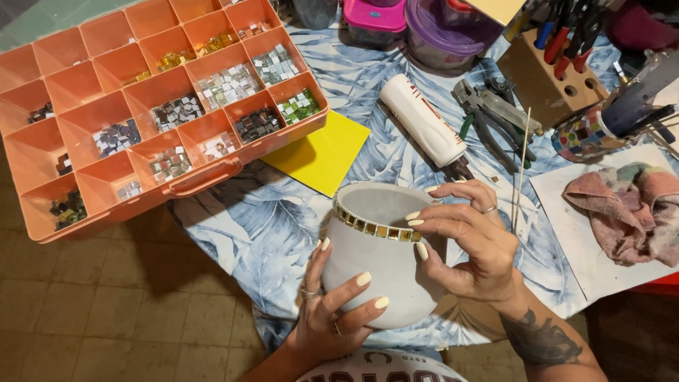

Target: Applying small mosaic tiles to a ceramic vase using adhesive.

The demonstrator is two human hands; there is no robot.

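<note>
Left hand [339, 311] sits closest, fingers spread and cupped under the round grey-white ceramic pot [382, 255], taking its weight at the pot's 7 o'clock. Pot is held off the table edge, tilted slightly, mouth facing 12 o'clock.

Right hand [467, 240] wraps the pot's 3 o'clock side, fingertips [417, 221] pressed on the row of small gold square tiles [375, 228] running along the rim. Can't tell whether a loose tile sits under the fingertips.

Judgement, for doing this step well:
- keep the cupping hand firm so the pot doesn't rotate under pressure
- press each tile flat, straight into the wall, not sideways
- match gap and top edge to the neighbouring tile
- check alignment before adhesive grabs

Around it:
- orange plastic compartment organiser [152, 106] at 10 o'clock, lid open, trays of silver, dark, gold and green tile pieces
- yellow square sheet [318, 155] at 11 o'clock
- white glue tube [424, 120] at 12 o'clock, nozzle towards the pot
- grey tile nippers [495, 120] and thin wooden skewer [522, 166] at 1 o'clock
- pink stained rag [626, 209] on white paper at 3 o'clock
- leaf-print blue tablecloth [262, 226] underneath.
</note>
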